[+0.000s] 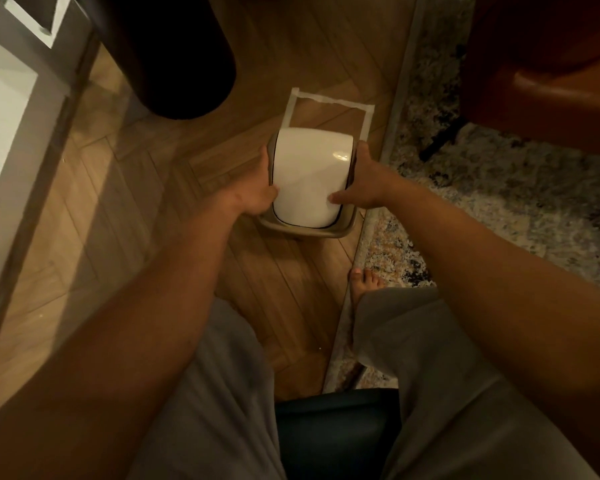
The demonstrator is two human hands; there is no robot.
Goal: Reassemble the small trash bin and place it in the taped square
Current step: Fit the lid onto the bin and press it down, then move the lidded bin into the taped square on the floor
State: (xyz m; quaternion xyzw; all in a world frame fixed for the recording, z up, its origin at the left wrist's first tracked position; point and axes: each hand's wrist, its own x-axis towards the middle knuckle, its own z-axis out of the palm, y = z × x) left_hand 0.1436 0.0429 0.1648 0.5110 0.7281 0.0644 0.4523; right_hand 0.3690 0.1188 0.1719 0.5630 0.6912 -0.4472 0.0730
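A small trash bin (302,229) with a beige rim and a white swing lid (309,174) stands over the wooden floor, covering the near part of a taped square (329,100) of white tape. My left hand (257,192) grips the bin's left side, with the thumb at the lid's edge. On the opposite side my right hand (364,181) holds the bin, thumb resting on the white lid. The lid sits closed in the rim. The bin's body is hidden beneath the lid, and whether its base touches the floor cannot be told.
A large dark round object (174,53) stands at the back left of the tape. A patterned rug (499,188) borders the tape on the right, with a brown leather seat (548,64) beyond. A white cabinet (4,109) lines the left. My bare foot (364,282) rests near the rug edge.
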